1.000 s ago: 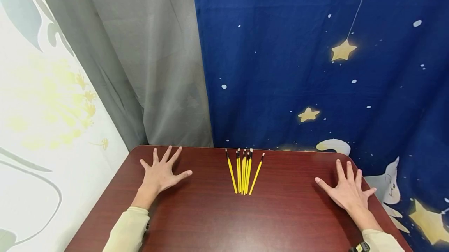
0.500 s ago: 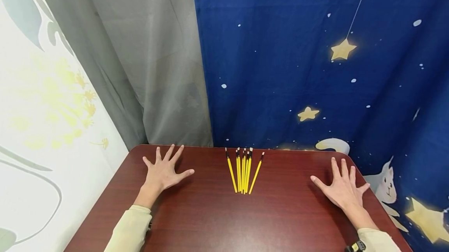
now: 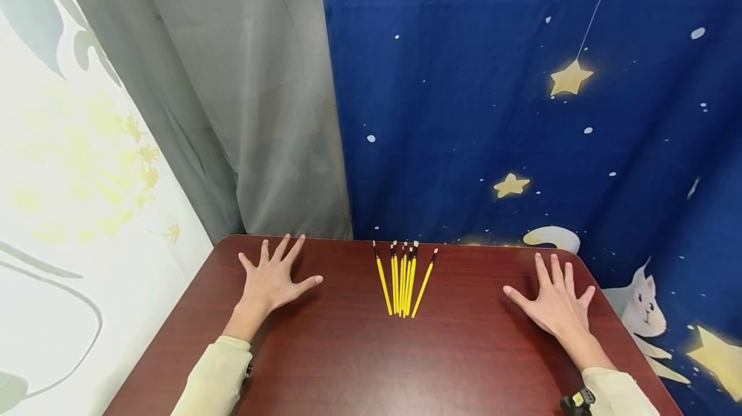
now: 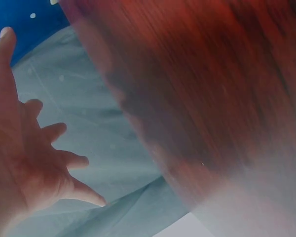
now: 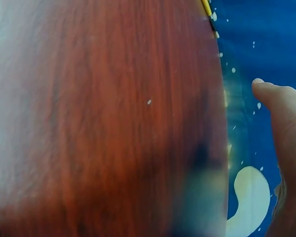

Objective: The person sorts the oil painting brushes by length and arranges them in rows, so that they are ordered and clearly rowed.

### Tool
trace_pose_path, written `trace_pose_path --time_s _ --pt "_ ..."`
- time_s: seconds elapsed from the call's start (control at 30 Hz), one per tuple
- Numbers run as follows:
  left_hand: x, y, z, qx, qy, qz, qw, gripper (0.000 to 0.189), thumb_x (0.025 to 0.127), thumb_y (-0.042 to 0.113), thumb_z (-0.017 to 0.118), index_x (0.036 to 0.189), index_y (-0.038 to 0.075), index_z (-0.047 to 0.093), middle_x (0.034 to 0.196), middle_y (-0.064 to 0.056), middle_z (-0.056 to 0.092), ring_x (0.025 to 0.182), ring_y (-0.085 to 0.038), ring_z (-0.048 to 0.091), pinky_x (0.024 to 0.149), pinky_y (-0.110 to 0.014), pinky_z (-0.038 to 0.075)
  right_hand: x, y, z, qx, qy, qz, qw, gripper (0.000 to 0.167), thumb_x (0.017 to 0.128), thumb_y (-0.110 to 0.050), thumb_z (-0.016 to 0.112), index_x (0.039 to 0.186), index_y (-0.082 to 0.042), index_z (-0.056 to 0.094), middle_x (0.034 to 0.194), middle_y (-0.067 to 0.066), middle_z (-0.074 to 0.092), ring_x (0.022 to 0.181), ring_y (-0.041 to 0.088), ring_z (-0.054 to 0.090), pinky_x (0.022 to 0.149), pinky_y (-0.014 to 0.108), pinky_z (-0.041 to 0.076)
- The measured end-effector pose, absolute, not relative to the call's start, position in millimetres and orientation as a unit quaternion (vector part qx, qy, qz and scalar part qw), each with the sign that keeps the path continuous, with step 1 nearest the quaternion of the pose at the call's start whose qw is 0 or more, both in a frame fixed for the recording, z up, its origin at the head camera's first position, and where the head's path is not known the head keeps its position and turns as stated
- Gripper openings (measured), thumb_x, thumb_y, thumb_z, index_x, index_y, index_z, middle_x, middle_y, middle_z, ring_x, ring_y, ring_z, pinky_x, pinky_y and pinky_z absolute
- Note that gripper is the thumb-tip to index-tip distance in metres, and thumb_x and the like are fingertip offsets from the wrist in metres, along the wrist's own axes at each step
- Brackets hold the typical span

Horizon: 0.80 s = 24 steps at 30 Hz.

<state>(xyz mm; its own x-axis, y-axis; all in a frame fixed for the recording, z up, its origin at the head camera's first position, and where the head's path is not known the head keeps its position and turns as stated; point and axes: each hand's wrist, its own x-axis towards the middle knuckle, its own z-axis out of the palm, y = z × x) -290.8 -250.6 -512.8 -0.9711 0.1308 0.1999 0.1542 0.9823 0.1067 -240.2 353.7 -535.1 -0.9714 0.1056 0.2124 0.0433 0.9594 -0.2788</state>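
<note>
Several paintbrushes [image 3: 404,281] with yellow handles and pale bristles lie side by side on the dark red table [image 3: 371,358], bristle ends toward its far edge. The outermost two slant away from the cluster. To their left, my left hand [image 3: 269,282] is spread wide over the table, fingers straight and nothing held. On the other side, my right hand [image 3: 558,303] is likewise spread with its thumb toward the brushes. The left wrist view has the left hand [image 4: 24,153] above the table surface. Only part of the right hand [image 5: 288,128] shows in its wrist view.
A grey curtain [image 3: 278,113] and a blue curtain [image 3: 417,113] with stars hang right behind the table's far edge. On the left is a white patterned curtain [image 3: 75,210]. A dark wrist device [image 3: 578,401] sits at the right sleeve.
My right hand has moved left, inward over the table. The left hand has shifted slightly to the right. The paintbrushes lie as before.
</note>
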Motion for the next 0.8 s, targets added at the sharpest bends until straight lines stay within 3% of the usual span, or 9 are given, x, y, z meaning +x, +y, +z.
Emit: trace_pose_path --time_s 0.23,0.47,0.8 --pt "-288 -239 -507 -0.073 -0.990 -0.068 0.102 0.115 0.077 0.100 0.048 0.170 0.042 0.011 0.176 -0.008 0.027 0.157 -0.058 0.026 0.109 -0.093 0.006 -243 340 -526 -0.021 -0.982 0.141 0.126 0.116 0.089 -0.084 0.055 0.171 -0.016 0.008 0.176 0.027 0.007 0.162 0.055 0.000 0.109 0.091 -0.002" --pt "-288 -228 -502 -0.077 -0.989 -0.081 0.101 0.116 0.077 0.101 0.045 0.169 0.045 0.002 0.176 -0.009 0.027 0.155 -0.060 0.028 0.109 -0.093 0.011 -247 324 -520 -0.009 -0.981 0.148 0.128 0.115 0.089 -0.082 0.057 0.171 -0.013 0.013 0.176 0.026 0.008 0.163 0.052 0.002 0.114 0.087 0.000" --pt "-291 -208 -501 -0.093 -0.984 -0.118 0.095 0.109 0.085 0.093 0.049 0.170 0.039 0.010 0.175 -0.007 0.030 0.158 -0.051 0.030 0.110 -0.091 0.018 -252 301 -520 0.013 -0.979 0.152 0.132 0.106 0.090 -0.082 0.058 0.168 -0.017 0.026 0.176 0.022 0.016 0.161 0.051 0.012 0.116 0.084 0.012"
